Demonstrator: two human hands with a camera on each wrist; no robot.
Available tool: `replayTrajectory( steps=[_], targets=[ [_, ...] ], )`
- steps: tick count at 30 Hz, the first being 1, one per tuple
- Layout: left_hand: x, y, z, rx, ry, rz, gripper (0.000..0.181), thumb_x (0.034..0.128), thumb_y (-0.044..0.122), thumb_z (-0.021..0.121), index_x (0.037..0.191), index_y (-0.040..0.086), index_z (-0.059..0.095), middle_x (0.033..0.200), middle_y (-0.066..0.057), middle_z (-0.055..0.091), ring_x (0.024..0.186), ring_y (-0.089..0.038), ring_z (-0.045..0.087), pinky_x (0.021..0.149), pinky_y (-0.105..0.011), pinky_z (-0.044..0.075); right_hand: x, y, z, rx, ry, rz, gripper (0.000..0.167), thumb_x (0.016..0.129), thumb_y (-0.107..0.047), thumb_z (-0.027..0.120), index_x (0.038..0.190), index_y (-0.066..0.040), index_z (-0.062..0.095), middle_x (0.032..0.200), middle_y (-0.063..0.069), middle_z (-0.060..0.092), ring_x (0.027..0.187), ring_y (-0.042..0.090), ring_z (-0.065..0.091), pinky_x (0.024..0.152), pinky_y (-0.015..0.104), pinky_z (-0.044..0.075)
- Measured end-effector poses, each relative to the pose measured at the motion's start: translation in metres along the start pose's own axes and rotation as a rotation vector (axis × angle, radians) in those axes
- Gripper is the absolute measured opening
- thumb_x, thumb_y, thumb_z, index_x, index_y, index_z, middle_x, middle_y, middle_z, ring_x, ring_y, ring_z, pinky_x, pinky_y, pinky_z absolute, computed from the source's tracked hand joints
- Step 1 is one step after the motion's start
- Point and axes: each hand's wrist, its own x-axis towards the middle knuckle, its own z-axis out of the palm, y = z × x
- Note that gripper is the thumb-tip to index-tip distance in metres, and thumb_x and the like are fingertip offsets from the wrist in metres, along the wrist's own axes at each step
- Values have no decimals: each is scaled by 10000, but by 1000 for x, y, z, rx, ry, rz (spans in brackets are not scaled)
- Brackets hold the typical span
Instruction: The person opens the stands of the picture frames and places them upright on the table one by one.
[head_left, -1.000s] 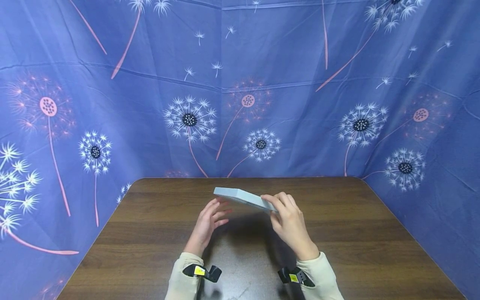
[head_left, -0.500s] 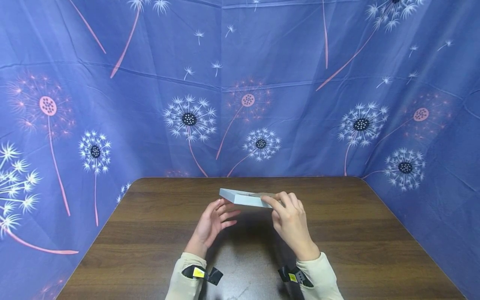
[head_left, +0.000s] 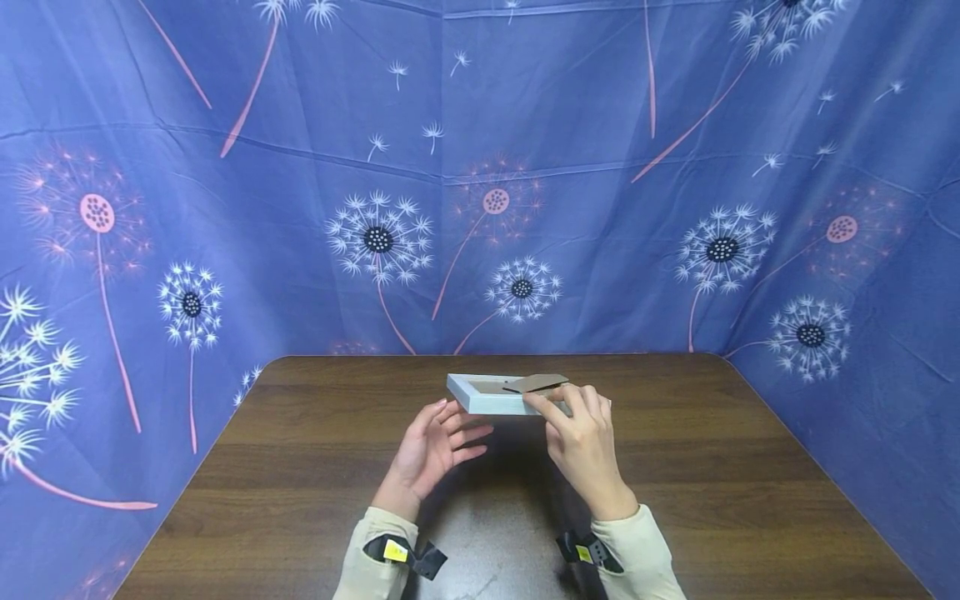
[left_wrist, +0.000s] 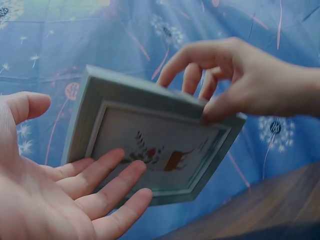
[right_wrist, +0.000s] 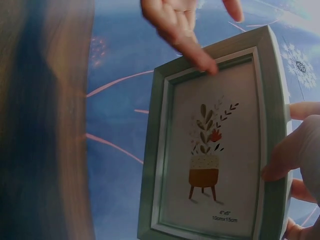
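A pale green-blue picture frame (head_left: 495, 404) is held above the table, its brown back and raised stand flap (head_left: 537, 382) turned up in the head view. My right hand (head_left: 587, 442) pinches the frame's near long side, thumb on the front rim and fingers over the back. Palm up, my left hand (head_left: 433, 446) lies under the frame's left end with fingers spread and fairly straight. In the left wrist view its fingertips overlap the front of the frame (left_wrist: 80, 130); firm contact is unclear. The right wrist view shows the printed plant-pot picture (right_wrist: 205, 172) inside the frame.
A dark brown wooden table (head_left: 300, 467) lies below both hands. Blue curtain (head_left: 600, 208) with dandelion prints hangs behind and on both sides. Each wrist wears a black strap-on camera, one being the left camera (head_left: 427, 558).
The picture frame has turned so that its back and stand flap face up into view, and its left end has shifted right. My left hand has followed slightly right, palm turning upward.
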Motion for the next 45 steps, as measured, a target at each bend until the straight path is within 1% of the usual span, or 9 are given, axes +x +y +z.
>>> replayTrajectory(
  steps=[4, 10, 14, 19, 24, 30, 36, 41, 45],
  targets=[
    [-1, 1, 8, -42, -3, -20, 440, 1041, 304, 255, 1356, 24, 382, 1198, -79, 629, 1149, -307, 610, 966, -475, 491, 0, 1, 1, -5, 12, -11, 566, 686, 114, 572, 1122, -213, 723, 921, 80, 586, 805, 312, 493, 671, 508, 380],
    [-2, 0, 17, -111, 24, -54, 305, 1041, 279, 290, 1245, 137, 466, 1136, -69, 647, 1102, -297, 631, 911, -445, 524, -1, 3, 4, -7, 27, -33, 554, 687, 115, 546, 1097, -210, 728, 923, 77, 595, 793, 319, 490, 711, 530, 379],
    [-3, -2, 18, -136, 35, -69, 271, 1041, 273, 327, 1206, 139, 495, 1119, -55, 657, 1090, -286, 641, 901, -431, 531, -3, 4, 7, -12, 32, -41, 555, 682, 117, 545, 1084, -216, 731, 924, 78, 594, 800, 331, 493, 729, 542, 379],
    [-1, -5, 18, -147, 56, -86, 254, 1044, 261, 350, 1212, 126, 484, 1116, -53, 659, 1055, -268, 655, 874, -416, 542, -6, 5, 8, -17, 28, -45, 531, 702, 100, 528, 1073, -216, 737, 925, 80, 593, 796, 330, 486, 724, 538, 378],
    [1, -8, 19, -131, 115, -90, 269, 1038, 236, 388, 1258, 94, 448, 1077, -47, 649, 1014, -271, 665, 832, -405, 555, -7, 6, 9, -10, 29, -57, 534, 688, 105, 522, 1063, -208, 738, 928, 85, 599, 804, 328, 484, 722, 535, 363],
    [0, -8, 20, -86, 174, -76, 261, 1009, 197, 457, 1230, 64, 494, 1062, -52, 686, 993, -275, 673, 818, -405, 557, -7, 6, 9, 2, 14, -61, 526, 675, 116, 540, 1050, -196, 736, 936, 95, 607, 849, 340, 498, 744, 548, 360],
    [0, -7, 18, -62, 182, -63, 295, 995, 195, 480, 1245, 37, 471, 1051, -70, 699, 992, -268, 673, 820, -405, 553, -8, 5, 10, 1, -11, -60, 512, 676, 115, 554, 1040, -195, 736, 938, 91, 608, 867, 341, 505, 753, 552, 370],
    [0, -7, 16, -48, 175, -42, 148, 1006, 155, 450, 1089, 107, 563, 1001, -54, 714, 989, -272, 676, 824, -415, 553, -8, 5, 10, 7, -18, -62, 512, 668, 117, 559, 1036, -196, 731, 937, 90, 605, 861, 339, 506, 740, 550, 375],
    [-1, -6, 15, -38, 169, -18, 154, 1009, 123, 429, 999, 161, 578, 970, -37, 721, 994, -275, 682, 840, -421, 550, -7, 5, 11, 17, -30, -67, 507, 670, 114, 549, 1036, -187, 727, 939, 85, 601, 864, 339, 511, 750, 562, 386]
  ],
)
